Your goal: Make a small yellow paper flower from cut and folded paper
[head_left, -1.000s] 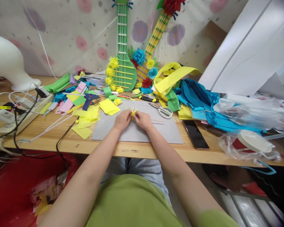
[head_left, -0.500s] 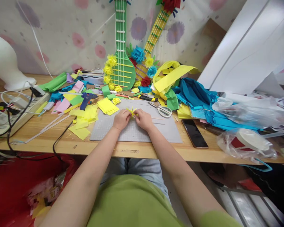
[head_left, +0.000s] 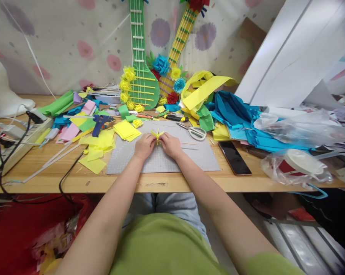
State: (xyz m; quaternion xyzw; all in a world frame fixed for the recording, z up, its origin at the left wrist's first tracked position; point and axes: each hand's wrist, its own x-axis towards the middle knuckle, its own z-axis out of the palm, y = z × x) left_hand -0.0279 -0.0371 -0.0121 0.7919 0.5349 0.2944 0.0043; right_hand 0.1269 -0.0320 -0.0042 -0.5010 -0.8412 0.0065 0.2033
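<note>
Both of my hands meet over a grey cutting mat (head_left: 201, 157) at the middle of the wooden table. My left hand (head_left: 144, 146) and my right hand (head_left: 170, 145) are closed, pinching a small yellow paper flower piece (head_left: 157, 134) between their fingertips. Its thin petals stick up between the two hands. A stack of yellow paper squares (head_left: 126, 130) lies just left of my left hand. Scissors (head_left: 193, 131) with white handles lie on the mat to the right of my right hand.
A blue glue gun (head_left: 100, 123) and loose coloured paper lie to the left, with a power strip (head_left: 14, 141) and cables beyond. A phone (head_left: 234, 157) lies right of the mat. Green (head_left: 140, 72) and yellow (head_left: 175, 57) paper guitars lean on the wall. Blue paper and plastic bags crowd the right.
My hands stay together on the yellow paper piece, working it slightly. The view has shifted, so everything sits a little further left in the picture.
</note>
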